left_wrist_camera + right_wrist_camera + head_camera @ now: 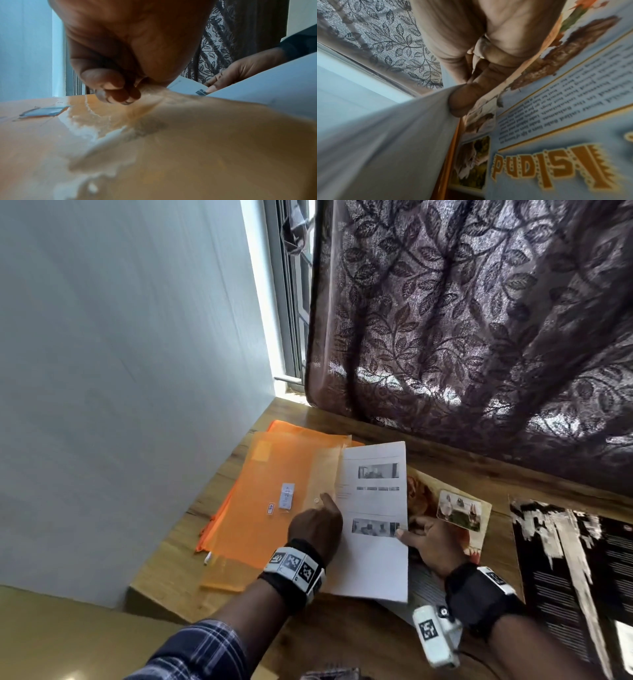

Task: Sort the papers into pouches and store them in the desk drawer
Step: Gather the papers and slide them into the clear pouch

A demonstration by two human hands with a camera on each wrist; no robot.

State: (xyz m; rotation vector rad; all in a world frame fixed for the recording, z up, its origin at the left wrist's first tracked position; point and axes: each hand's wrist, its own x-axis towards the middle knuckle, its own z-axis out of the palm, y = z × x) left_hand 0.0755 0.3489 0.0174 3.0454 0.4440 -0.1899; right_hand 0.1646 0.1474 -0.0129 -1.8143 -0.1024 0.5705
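An orange see-through pouch (267, 474) (188, 135) lies on the left part of the wooden desk (342, 638), on top of another orange pouch (214, 525). A stack of white printed papers (373, 501) (274, 81) (385, 142) lies tilted against its right, open edge. My left hand (318, 518) (120, 88) has its fingers curled and pinches the pouch's top layer, lifting it. My right hand (421, 537) (240, 73) (464, 102) grips the papers' right edge, thumb on top.
A colourful magazine page (459, 511) (556, 108) lies under my right hand. A black printed sheet (575, 559) is at the far right. A leaf-patterned curtain (479, 320) hangs behind the desk, and a pale wall (120, 371) borders its left side.
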